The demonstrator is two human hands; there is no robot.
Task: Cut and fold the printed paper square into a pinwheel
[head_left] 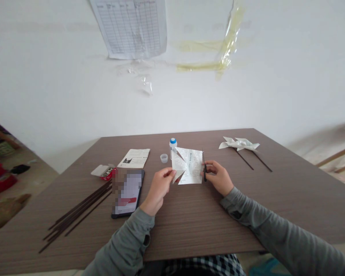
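Observation:
Between my hands, above the table, is a square of printed paper [194, 165] with two diagonal slits cut in from its left corners. My left hand [160, 188] pinches the paper at its lower left edge. My right hand [220, 178] is closed around the dark scissors [205, 170], which point away from me along the paper's right edge. Whether its fingertips also touch the paper is hard to tell. Behind the paper stands a glue bottle [173, 143] with a blue top, partly hidden. Its clear cap [163, 158] sits to the left.
Folded printed sheets [134, 158], a small open red and white box [105, 172], a phone [128, 193] and several dark sticks [77, 211] lie on the left. Two paper pinwheels [239, 144] on sticks lie at the back right. A wall rises behind the table [189, 230].

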